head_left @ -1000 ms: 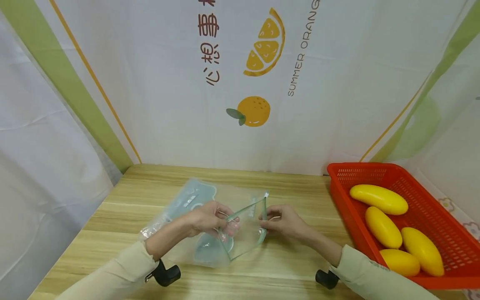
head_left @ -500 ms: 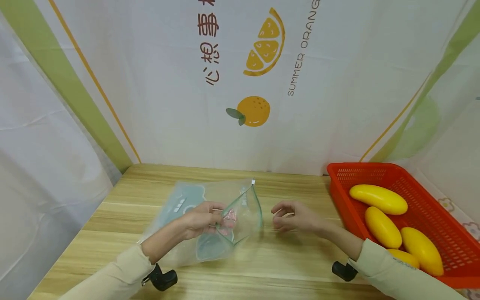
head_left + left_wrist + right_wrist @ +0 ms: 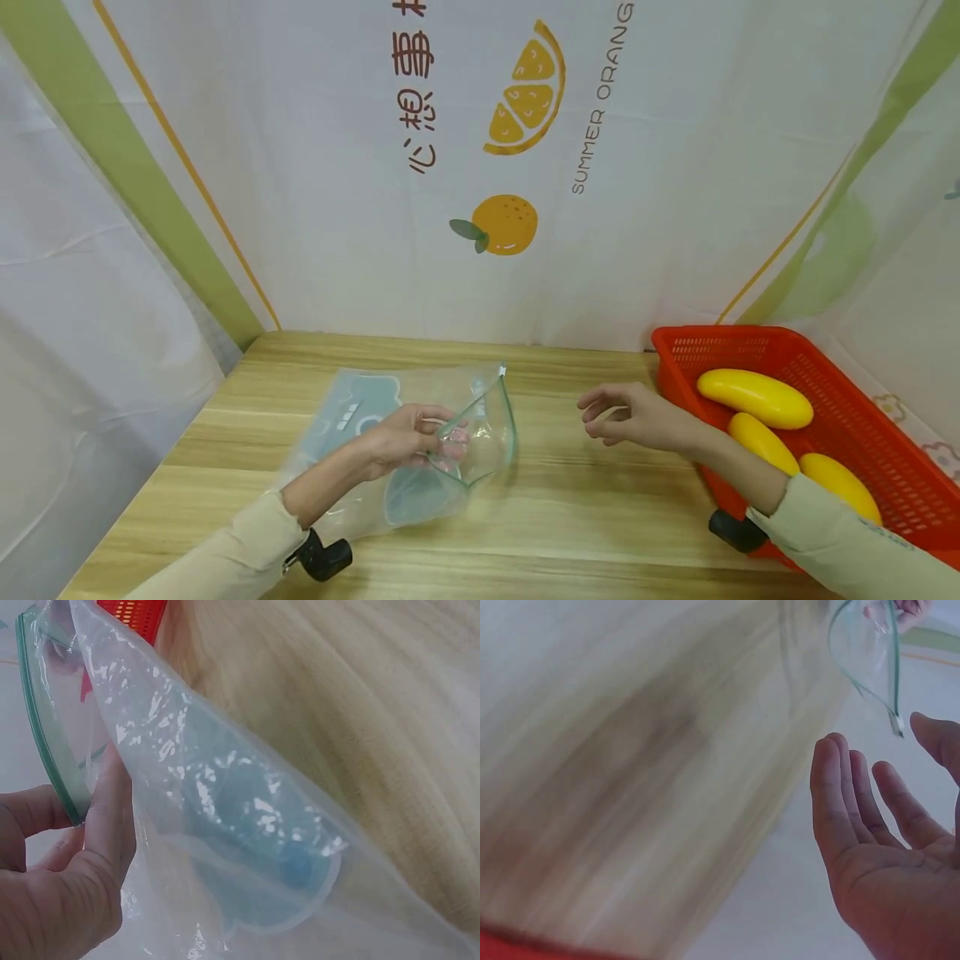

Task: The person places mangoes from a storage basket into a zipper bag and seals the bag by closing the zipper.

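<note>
A clear zip bag with a green rim and blue print lies on the table, its mouth spread apart toward the right. My left hand pinches the near edge of that mouth; some fingers show pinkish through the plastic. The left wrist view has the green zip strip between thumb and fingers. My right hand is in the air between the bag and the red basket, holding nothing, its fingers loosely bent. Several yellow mango-shaped fruits lie in the basket, partly hidden by the right forearm.
The wooden table carries the bag on its left part and the basket on its right. A white curtain with orange prints hangs behind the table. Black wrist mounts sit under both sleeves.
My right hand has let go of the bag's rim and moved right toward the basket. The left hand keeps its pinch, and the bag has shifted slightly left.
</note>
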A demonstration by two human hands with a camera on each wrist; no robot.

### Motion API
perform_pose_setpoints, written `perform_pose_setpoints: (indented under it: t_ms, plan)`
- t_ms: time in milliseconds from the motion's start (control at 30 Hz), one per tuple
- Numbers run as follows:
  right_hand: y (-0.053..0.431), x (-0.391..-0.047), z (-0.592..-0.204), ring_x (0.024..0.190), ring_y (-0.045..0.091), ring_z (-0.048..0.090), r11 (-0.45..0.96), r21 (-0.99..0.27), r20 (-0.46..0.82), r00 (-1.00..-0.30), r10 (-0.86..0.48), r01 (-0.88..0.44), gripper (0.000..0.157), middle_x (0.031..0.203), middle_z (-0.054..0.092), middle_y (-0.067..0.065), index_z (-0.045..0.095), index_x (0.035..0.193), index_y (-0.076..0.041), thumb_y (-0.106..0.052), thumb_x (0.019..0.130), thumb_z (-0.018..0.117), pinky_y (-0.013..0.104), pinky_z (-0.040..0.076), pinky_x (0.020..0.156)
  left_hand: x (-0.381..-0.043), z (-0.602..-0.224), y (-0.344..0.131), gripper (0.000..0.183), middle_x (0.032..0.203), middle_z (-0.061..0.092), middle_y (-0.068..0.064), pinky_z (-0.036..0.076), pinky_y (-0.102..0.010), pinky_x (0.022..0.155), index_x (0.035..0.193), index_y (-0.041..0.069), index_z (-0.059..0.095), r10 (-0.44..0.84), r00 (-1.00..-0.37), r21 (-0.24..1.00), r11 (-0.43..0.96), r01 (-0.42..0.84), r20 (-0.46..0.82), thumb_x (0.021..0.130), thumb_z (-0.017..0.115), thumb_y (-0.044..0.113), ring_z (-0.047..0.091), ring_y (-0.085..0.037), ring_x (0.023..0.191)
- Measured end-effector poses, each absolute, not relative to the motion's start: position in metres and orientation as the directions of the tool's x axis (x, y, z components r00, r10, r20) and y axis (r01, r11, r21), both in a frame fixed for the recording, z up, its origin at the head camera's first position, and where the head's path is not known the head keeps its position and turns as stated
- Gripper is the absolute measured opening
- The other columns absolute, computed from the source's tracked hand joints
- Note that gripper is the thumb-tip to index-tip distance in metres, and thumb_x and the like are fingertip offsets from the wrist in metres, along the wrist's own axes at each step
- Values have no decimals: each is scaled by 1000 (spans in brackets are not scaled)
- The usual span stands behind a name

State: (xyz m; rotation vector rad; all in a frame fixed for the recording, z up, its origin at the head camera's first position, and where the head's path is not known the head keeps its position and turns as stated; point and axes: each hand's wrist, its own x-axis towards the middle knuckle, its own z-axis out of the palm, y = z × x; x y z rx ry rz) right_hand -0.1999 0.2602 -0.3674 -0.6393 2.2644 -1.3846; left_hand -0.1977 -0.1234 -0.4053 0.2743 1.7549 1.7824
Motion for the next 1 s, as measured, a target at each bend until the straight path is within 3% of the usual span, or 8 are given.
perform_pose_setpoints:
  t_ms: [133,533,767,1000]
  plan:
    - [272,-200,-356,100,28,69,439,-876,-92,-827,-554,-197,39,116,65,15,59,129,5,-13,97,71,38,61,82,-201,-405,-126,46,122,65,-28,62,-34,72,142,-12,44,545,-796,963,92,-255,-263,96,49,-15,71,-35,99]
    - [319,-209,-326,96,26,69,545,-768,3,-854,-521,-336,36,118,66,14,62,128,2,-13,97,72,35,61,80,-217,-405,-131,47,123,66,-26,61,-34,71,143,-12,44,530,-812,970,151,-192,-243,97,52,-14,69,-38,104]
    - [346,-209,-315,103,28,65,614,-740,-25,-900,-436,-276,36,123,66,11,64,127,-4,-21,96,73,38,60,83,-220,-402,-132,48,125,65,-26,60,-31,70,144,-11,42,528,-813,969,148,-196,-245,97,50,-15,70,-35,104]
    - [372,-213,-315,105,21,63,699,-622,17,-899,-438,-353,39,121,68,9,62,130,-1,-18,96,73,25,56,85,-221,-402,-128,48,126,63,-28,60,-30,69,143,-11,43,537,-806,968,135,-211,-251,96,54,-14,70,-34,104]
